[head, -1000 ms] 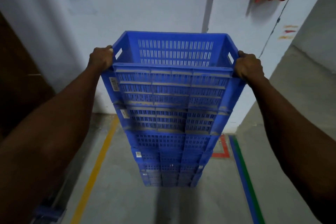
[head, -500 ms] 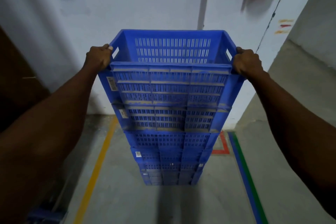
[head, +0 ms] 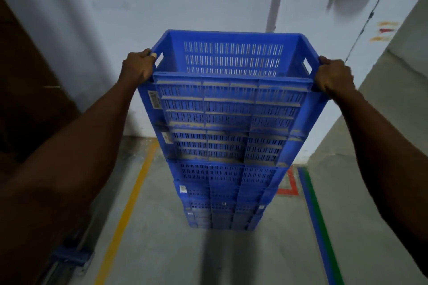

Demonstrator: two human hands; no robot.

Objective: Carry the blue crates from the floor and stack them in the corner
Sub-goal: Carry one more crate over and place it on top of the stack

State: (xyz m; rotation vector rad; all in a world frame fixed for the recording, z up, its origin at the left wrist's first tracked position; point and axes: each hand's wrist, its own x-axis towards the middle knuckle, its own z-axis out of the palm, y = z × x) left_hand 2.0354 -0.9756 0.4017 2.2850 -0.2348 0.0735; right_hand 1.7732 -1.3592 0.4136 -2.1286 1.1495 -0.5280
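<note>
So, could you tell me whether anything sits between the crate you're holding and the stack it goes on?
Nothing visible does. Both the left hand and right hand grip the top crate at its side rims, directly over the stack; whether it is fully seated cannot be told.

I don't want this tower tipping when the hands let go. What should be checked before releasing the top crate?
1. Left hand grip on the top blue slotted plastic crate: ok, fingers curled over its rim.
2. Right hand grip: ok, same on the opposite rim.
3. Top crate seated on the stack of blue crates: cannot tell.
4. Stack straight: ok, no clear lean.
5. Stack near the white wall: ok.
</note>
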